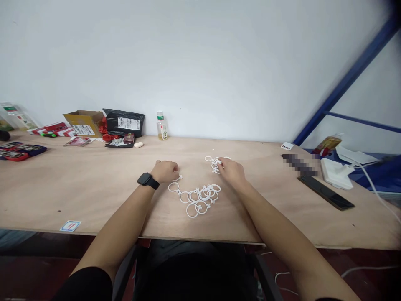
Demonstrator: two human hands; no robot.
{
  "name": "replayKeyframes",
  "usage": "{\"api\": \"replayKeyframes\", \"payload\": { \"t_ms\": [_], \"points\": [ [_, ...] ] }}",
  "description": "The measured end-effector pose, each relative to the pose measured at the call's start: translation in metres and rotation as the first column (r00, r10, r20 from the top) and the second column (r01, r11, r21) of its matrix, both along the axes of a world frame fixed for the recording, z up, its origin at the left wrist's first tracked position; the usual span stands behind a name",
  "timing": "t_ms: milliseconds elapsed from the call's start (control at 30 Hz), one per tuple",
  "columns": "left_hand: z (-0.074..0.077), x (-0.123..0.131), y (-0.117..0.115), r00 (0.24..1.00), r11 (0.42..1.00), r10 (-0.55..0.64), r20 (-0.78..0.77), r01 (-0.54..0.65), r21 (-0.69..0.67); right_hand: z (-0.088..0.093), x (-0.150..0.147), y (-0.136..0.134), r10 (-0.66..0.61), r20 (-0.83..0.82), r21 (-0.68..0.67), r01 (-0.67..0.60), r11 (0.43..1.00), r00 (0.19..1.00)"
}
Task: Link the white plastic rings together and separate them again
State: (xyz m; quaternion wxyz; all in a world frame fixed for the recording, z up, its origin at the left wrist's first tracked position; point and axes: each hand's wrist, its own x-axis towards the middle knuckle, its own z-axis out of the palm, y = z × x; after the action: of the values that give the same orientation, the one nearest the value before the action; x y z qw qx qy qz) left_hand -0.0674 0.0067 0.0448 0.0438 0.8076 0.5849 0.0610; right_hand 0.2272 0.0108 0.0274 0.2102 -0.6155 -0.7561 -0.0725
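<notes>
Several white plastic curtain rings [193,210] with small eyelets lie in a loose, overlapping heap on the wooden table. My left hand [165,171], wearing a black watch, is at the left of the heap with its fingers curled. Part of one white ring [179,178] shows under those fingertips. Farther back, my right hand [231,170] has its fingers closed on a ring at a second, smaller cluster of white rings [214,167]. The fingers and palm hide part of that cluster.
Along the wall stand a cardboard box [84,121], a black parcel [125,122] and a bottle [162,126]. A red-and-blue case [20,151] lies far left. At right are a phone [326,192], a white device [337,173] with a cable, and another bottle [328,143].
</notes>
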Motion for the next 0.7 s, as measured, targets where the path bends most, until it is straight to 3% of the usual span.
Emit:
{"api": "replayKeyframes", "payload": {
  "t_ms": [100,200,400,600,700],
  "points": [
    [-0.002,-0.006,0.001,0.999,0.996,0.001,-0.052,-0.005,-0.092,-0.002,0.004,0.004,-0.031,-0.078,-0.076,0.025,0.997,0.996],
    [-0.007,0.000,0.001,0.997,0.994,-0.068,-0.025,0.065,-0.082,-0.006,-0.006,0.000,0.059,-0.179,-0.083,-0.074,0.994,0.982],
    [-0.021,0.027,-0.004,0.990,0.990,-0.134,0.048,0.132,0.043,-0.012,-0.036,-0.018,0.298,-0.273,-0.124,-0.341,0.932,0.915],
    [-0.029,0.042,-0.008,0.974,0.974,-0.179,0.141,0.155,0.168,-0.017,-0.040,-0.019,0.329,-0.209,-0.176,-0.366,0.914,0.921],
    [-0.028,0.043,-0.008,0.934,0.951,-0.239,0.265,0.171,0.256,-0.020,-0.037,-0.015,0.333,-0.227,-0.161,-0.373,0.914,0.915]
  ]
}}
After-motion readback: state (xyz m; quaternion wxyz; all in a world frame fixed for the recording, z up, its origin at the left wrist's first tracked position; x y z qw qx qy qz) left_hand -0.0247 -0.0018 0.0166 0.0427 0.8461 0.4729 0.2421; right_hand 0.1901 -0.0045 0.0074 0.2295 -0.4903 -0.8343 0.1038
